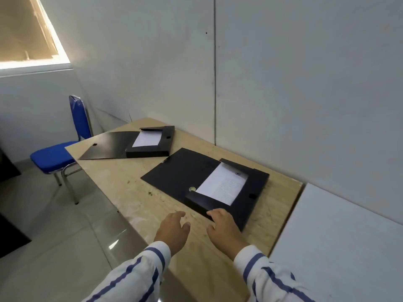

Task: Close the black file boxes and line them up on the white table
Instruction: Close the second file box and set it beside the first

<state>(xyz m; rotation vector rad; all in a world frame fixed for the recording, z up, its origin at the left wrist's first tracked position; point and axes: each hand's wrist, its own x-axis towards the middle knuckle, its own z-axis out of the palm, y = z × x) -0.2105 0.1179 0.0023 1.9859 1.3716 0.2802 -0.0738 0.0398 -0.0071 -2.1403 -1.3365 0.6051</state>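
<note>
1. Your two black file boxes both lie open on the wooden table [152, 205], not on the white table [349, 247], which sits just to its right.
2. The near file box [248, 205] lies closest to you, its flat lid [181, 173] folded out to the left and white printed paper [222, 184] showing inside the tray.
3. The far file box [150, 144] sits toward the far left corner, lid [109, 147] also spread left, with a white sheet [147, 139] inside.
4. The two boxes are well apart and lie at different angles.
5. Your right hand [224, 227] rests with fingers spread on the near corner of the near file box, gripping nothing.
6. Your left hand [174, 229] hovers over the wooden table just left of that box, fingers loosely open, holding nothing.
7. Both of your sleeves [135, 273] are white with blue stripes.
8. A blue chair [56, 155] stands at the table's far left end.
</note>
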